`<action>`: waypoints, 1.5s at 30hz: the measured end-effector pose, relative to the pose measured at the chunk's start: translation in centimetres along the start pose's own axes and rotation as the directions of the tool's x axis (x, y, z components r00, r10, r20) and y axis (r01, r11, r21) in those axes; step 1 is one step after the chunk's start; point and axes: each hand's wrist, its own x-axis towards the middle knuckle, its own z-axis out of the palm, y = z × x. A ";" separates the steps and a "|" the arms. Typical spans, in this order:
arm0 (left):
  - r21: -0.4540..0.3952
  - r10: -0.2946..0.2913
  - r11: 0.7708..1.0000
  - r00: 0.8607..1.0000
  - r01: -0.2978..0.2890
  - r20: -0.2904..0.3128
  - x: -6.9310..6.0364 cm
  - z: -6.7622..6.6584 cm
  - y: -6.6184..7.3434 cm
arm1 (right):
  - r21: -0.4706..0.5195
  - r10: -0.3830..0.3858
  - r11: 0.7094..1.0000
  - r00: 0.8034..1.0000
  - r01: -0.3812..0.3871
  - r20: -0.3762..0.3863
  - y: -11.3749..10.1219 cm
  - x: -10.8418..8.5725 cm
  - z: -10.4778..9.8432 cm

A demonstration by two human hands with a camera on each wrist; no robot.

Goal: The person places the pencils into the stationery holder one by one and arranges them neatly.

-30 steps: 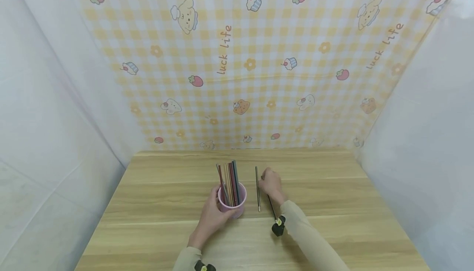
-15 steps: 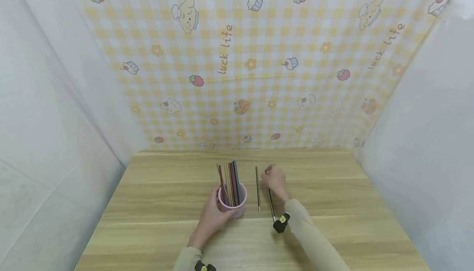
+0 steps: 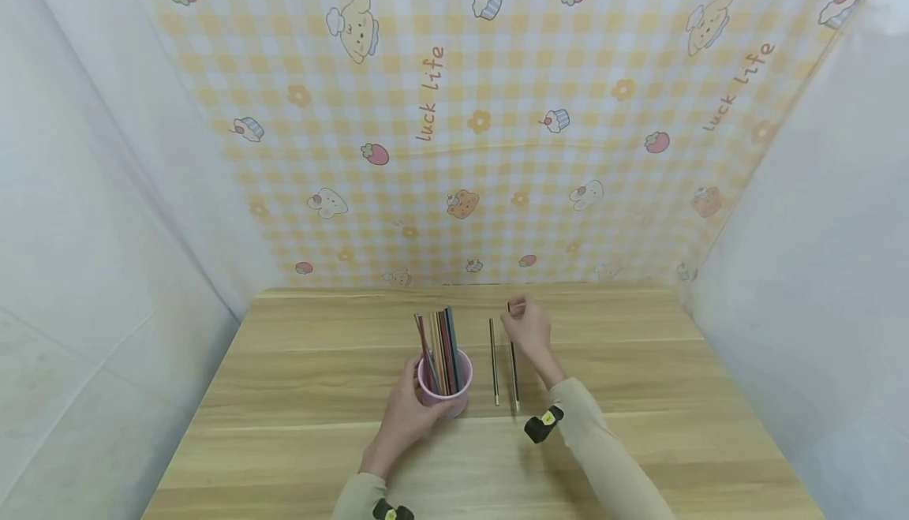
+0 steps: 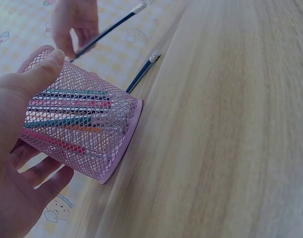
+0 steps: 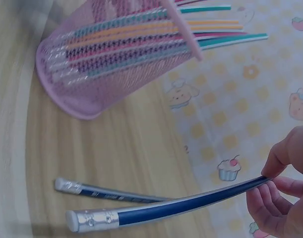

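Observation:
My left hand [image 3: 405, 419] grips a pink mesh pencil cup [image 4: 124, 124], its thumb on one side and its fingers round the other. Several colored pencils [image 5: 141, 39] stand in the cup, leaning a little to the left in the head view. To the right of the cup, my right hand [image 3: 529, 332] pinches a dark striped pencil [image 5: 166, 208] near its far end. That pencil's white eraser end points back toward me and looks raised off the table. A second dark pencil [image 3: 494, 362] with a white eraser lies on the table between the cup and the held pencil.
The wooden table [image 3: 298, 394] runs back to a yellow checked cloth [image 3: 398, 102] with cartoon prints. White sheets [image 3: 92, 252] hang at both sides. A black wrist camera [image 3: 544, 424] sits on the right sleeve, and another is on the left one.
My right hand has moved up and away from me with the pencil, whose eraser end has swung left and shifted farther off. The left hand and cup have stayed put.

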 end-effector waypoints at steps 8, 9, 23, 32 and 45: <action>-0.019 0.001 1.000 1.000 -0.001 0.002 0.0 0.0 -0.1 | 0.107 -0.034 0.994 0.999 0.037 -0.037 -3.1 -0.3 -0.8; -0.021 -0.001 1.000 1.000 0.001 0.002 0.0 0.0 -0.1 | 0.121 -0.037 0.992 0.998 0.042 -0.042 -3.6 -0.4 -0.9; -0.015 0.020 1.000 1.000 -0.020 -0.007 -0.1 -0.1 -0.1 | 0.287 -0.199 0.931 0.972 0.227 -0.124 -9.4 -1.0 -1.0; -0.013 0.034 0.999 0.999 -0.034 -0.013 0.0 -0.1 -0.1 | 0.348 -0.292 0.875 0.939 0.338 -0.179 -11.8 -1.0 -0.1; -0.016 0.033 0.999 0.999 -0.033 -0.005 0.1 0.0 -0.3 | 0.388 -0.401 0.804 0.892 0.451 -0.208 -15.1 -3.8 1.0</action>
